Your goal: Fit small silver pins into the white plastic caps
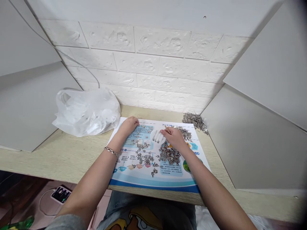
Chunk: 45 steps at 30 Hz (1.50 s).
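Observation:
My left hand (130, 125) rests at the upper left of a printed sheet (144, 182), fingers curled together; whatever they hold, if anything, is hidden. My right hand (176, 137) pinches a thin tan stick (165, 127), only its tip showing. Just left of those fingers lies a round white piece (158, 136) with several small parts lined up across it. Below my right hand spreads a dense pile of small shiny metal pieces (169, 155). Looser metal pieces (145, 158) are scattered over the sheet's middle, and a further heap (185, 133) sits behind the right hand.
A white plastic bag (88, 111) stands on the table (72, 159) at the left. Another heap of metal pieces (194, 122) lies against the wall at the right. Grey-white panels (259, 140) flank both sides. Below the table's edge, a phone (61, 194) is connected to a cable.

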{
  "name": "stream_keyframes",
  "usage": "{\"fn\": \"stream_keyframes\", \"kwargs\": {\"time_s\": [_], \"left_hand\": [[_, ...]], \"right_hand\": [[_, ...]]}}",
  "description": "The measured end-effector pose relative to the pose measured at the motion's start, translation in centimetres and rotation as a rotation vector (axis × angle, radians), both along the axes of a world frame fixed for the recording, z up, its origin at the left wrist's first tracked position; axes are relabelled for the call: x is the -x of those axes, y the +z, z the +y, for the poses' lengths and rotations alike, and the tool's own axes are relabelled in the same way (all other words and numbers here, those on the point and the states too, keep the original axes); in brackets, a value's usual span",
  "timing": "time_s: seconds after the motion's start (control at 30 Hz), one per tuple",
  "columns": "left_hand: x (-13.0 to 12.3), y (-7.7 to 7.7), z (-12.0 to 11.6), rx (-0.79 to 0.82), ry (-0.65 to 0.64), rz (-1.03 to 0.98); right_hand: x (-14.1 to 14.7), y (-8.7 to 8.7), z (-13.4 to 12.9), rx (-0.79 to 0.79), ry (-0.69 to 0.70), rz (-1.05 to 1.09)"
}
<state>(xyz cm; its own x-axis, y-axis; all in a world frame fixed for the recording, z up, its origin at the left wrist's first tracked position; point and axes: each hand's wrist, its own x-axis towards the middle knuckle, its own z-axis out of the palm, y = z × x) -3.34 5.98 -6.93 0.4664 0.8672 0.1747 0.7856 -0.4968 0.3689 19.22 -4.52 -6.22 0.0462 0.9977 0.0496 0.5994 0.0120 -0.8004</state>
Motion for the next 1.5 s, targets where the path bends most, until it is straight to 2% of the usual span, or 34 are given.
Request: {"fn": "stream_keyframes", "kwargs": {"time_s": [0.33, 0.63, 0.73, 0.8, 0.87, 0.97, 1.13, 1.37, 1.5], "left_hand": [[-0.2, -0.6, 0.3, 0.005, 0.010, -0.019], [0.0, -0.3, 0.1, 0.112, 0.077, -0.073], [-0.6, 0.3, -0.4, 0.131, 0.083, -0.120], [-1.6, 1.2, -1.3, 0.175, 0.054, -0.200], [-3.0, 2.3, -2.7, 0.326, 0.027, -0.401], [-4.9, 3.4, -4.7, 0.447, -0.020, -0.614], [-5.7, 3.0, -6.0, 0.476, -0.113, -0.786], [-5.4, 2.6, -6.1, 0.365, -0.119, -0.627], [-5.4, 2.7, -6.3, 0.350, -0.124, -0.607]], "right_hand": [[0.0, -0.1, 0.0, 0.004, -0.001, 0.051], [-0.1, -0.1, 0.1, 0.054, -0.019, 0.172], [-0.1, -0.2, 0.3, 0.082, -0.033, 0.259], [-0.3, -0.3, 0.4, 0.124, -0.060, 0.329], [-0.4, -0.4, 0.6, 0.163, -0.100, 0.402], [-0.7, -0.4, 0.6, 0.199, -0.107, 0.487], [-0.6, -0.4, 0.4, 0.243, -0.049, 0.569], [-0.2, -0.5, 0.2, 0.265, -0.005, 0.592], [-0.1, 0.0, 0.0, 0.290, 0.002, 0.592]]}}
